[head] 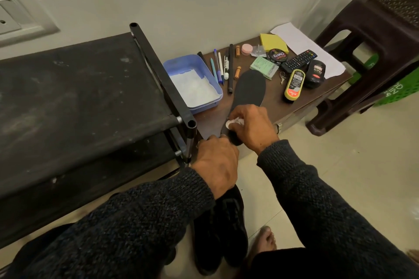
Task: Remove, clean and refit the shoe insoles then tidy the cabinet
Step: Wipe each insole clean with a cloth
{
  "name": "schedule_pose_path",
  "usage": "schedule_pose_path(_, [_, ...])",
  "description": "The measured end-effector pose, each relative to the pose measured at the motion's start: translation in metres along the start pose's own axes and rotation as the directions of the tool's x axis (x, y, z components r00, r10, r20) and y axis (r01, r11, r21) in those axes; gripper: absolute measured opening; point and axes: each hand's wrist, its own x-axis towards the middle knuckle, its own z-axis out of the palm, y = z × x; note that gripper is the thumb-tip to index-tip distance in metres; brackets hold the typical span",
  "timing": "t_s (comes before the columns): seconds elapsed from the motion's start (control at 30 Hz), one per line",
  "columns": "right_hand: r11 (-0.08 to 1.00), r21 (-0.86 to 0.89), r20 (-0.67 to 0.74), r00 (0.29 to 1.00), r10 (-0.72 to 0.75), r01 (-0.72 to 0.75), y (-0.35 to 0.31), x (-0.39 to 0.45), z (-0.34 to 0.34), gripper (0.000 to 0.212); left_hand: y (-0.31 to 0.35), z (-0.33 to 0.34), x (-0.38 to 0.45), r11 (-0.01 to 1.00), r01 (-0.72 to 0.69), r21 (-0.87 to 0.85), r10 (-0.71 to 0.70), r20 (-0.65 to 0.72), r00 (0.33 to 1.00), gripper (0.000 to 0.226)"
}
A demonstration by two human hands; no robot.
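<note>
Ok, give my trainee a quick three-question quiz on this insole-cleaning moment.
1. True or false: the black insole lies on the brown cabinet top.
2. What does the right hand grip? A) white wipe B) pen C) remote
3. Fill in: the blue tray sits ___ the black shoe rack.

Key: 1 true; 2 A, the white wipe; 3 beside. The left hand holds the insole's near end.
</note>
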Motion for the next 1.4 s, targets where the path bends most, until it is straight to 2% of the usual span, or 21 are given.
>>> schedule_pose_path(0.2, [0.996, -0.078, -0.113, 0.993, 0.024, -0.032, 0.002, 0.025, 0.006, 0.012, 0.001, 0.001, 0.002, 1.000, 0.003, 0.029, -0.003, 0.009, 1.000, 0.063])
schedule_pose_path(0.3, [0.993, -0.110, -0.071, 0.996, -0.046, 0.038, 0.003, 0.024, 0.008, 0.012, 0.003, 0.007, 0.002, 0.999, 0.010, 0.042, -0.011, 0.032, 0.999, 0.074])
schedule_pose_path(0.4, [0.995, -0.060, 0.033, 0.996, -0.079, 0.081, -0.002, 0.017, 0.003, 0.010, 0.004, 0.009, 0.002, 0.997, 0.070, 0.031, -0.072, 0.057, 0.996, 0.080])
schedule_pose_path(0.47, [0.995, -0.029, 0.154, 0.984, -0.087, 0.092, -0.005, 0.012, -0.001, 0.011, 0.006, 0.008, 0.001, 0.994, 0.107, 0.006, -0.107, 0.055, 0.993, 0.075])
schedule_pose_path(0.53, [0.994, -0.015, 0.222, 0.969, -0.104, 0.110, -0.009, 0.006, -0.002, 0.012, 0.006, 0.011, 0.003, 0.994, 0.109, -0.027, -0.109, 0.013, 0.994, 0.060])
schedule_pose_path(0.63, [0.998, -0.002, 0.123, 0.990, -0.062, 0.063, -0.008, 0.005, -0.004, 0.011, 0.003, 0.014, 0.006, 0.995, 0.074, -0.074, -0.074, 0.008, 0.997, 0.041])
schedule_pose_path(0.7, [1.000, -0.003, 0.037, 0.999, 0.016, -0.016, -0.004, 0.010, -0.005, 0.011, 0.001, 0.009, 0.005, 0.996, 0.066, -0.067, -0.065, 0.022, 0.998, 0.040])
schedule_pose_path(0.77, [0.999, -0.016, -0.003, 1.000, 0.030, -0.030, -0.002, 0.013, -0.004, 0.012, 0.001, 0.006, 0.002, 0.997, 0.074, -0.019, -0.074, 0.000, 0.997, 0.044])
schedule_pose_path(0.9, [0.999, -0.045, 0.068, 0.997, -0.021, 0.024, -0.005, 0.003, 0.000, 0.013, 0.001, 0.017, -0.004, 0.998, 0.057, 0.000, -0.057, -0.138, 0.989, 0.033])
schedule_pose_path(0.93, [0.999, -0.040, 0.094, 0.995, -0.025, 0.028, -0.006, -0.001, 0.000, 0.012, 0.001, 0.020, -0.003, 0.999, 0.046, -0.017, -0.048, -0.145, 0.988, 0.032])
schedule_pose_path(1.0, [0.998, -0.039, 0.153, 0.987, -0.041, 0.048, -0.008, -0.009, -0.003, 0.011, 0.004, 0.021, 0.003, 0.996, 0.062, -0.070, -0.065, -0.048, 0.997, 0.032])
schedule_pose_path(1.07, [0.995, -0.056, 0.195, 0.979, -0.065, 0.077, -0.011, -0.016, -0.005, 0.011, 0.007, 0.019, 0.006, 0.995, 0.102, -0.008, -0.102, -0.030, 0.994, 0.034])
schedule_pose_path(1.13, [0.993, -0.077, 0.181, 0.981, -0.074, 0.089, -0.014, -0.021, -0.004, 0.014, 0.009, 0.018, 0.006, 0.995, 0.097, 0.014, -0.097, -0.008, 0.995, 0.039])
schedule_pose_path(1.23, [0.996, -0.071, 0.152, 0.988, -0.039, 0.051, -0.014, -0.022, -0.004, 0.016, 0.011, 0.024, 0.004, 0.994, 0.097, 0.059, -0.096, -0.011, 0.995, 0.047])
schedule_pose_path(1.3, [0.999, -0.046, 0.191, 0.981, -0.019, 0.028, -0.012, -0.020, -0.006, 0.014, 0.010, 0.024, 0.003, 0.990, 0.132, 0.050, -0.131, -0.025, 0.991, 0.048])
schedule_pose_path(1.4, [0.998, -0.050, 0.226, 0.973, 0.044, -0.033, -0.002, -0.015, -0.013, 0.011, 0.008, 0.023, 0.002, 0.992, 0.107, 0.063, -0.106, -0.014, 0.994, 0.070])
